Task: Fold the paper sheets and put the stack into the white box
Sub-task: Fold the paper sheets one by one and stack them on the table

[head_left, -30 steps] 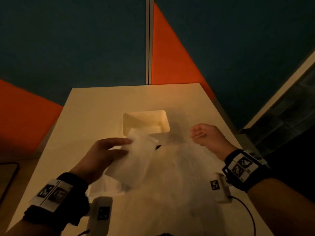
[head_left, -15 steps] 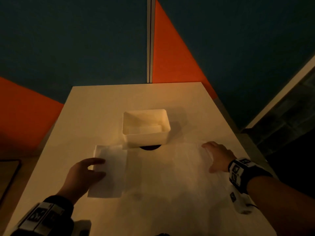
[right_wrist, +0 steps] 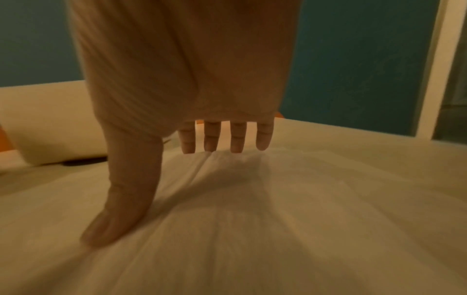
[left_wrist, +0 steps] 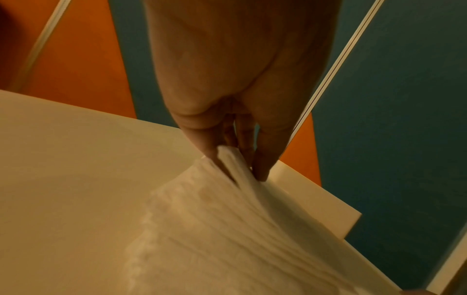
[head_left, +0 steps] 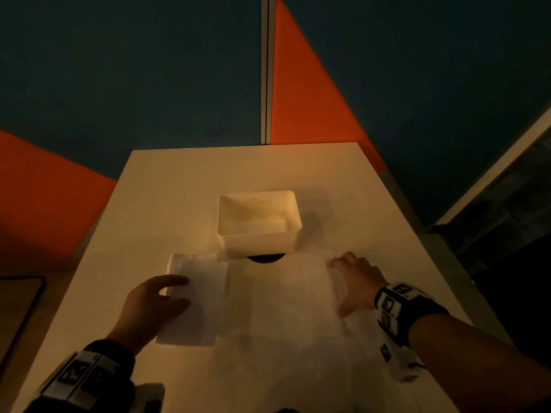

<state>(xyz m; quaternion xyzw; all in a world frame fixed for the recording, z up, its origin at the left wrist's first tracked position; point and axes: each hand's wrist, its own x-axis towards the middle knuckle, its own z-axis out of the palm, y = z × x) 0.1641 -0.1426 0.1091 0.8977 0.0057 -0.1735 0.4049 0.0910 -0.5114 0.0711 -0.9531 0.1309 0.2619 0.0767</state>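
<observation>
The white box [head_left: 287, 244] stands mid-table with a pale folded sheet [head_left: 265, 226] lying inside. Left of it and nearer me, a folded paper [head_left: 199, 302] lies on the table. My left hand [head_left: 182, 290] is at its left edge; in the left wrist view the thumb and fingers [left_wrist: 262, 159] pinch a raised edge of that paper [left_wrist: 227, 219]. A large thin sheet [head_left: 283, 308] lies spread in front of the box. My right hand [head_left: 343, 269] presses flat on its right side, fingers [right_wrist: 212, 137] straight and the thumb down on the sheet [right_wrist: 278, 219].
The cream table [head_left: 179, 189] ends at blue and orange wall panels [head_left: 298, 84] behind. A dark round hole [head_left: 265, 258] shows under the box's front edge. A dark flat object [head_left: 21, 308] sits off the table's left side. The box [right_wrist: 50, 123] stands just left of my right hand.
One second ago both hands held papers in the air near the box. They have come down: the folded paper now lies at the left and the large sheet lies flat.
</observation>
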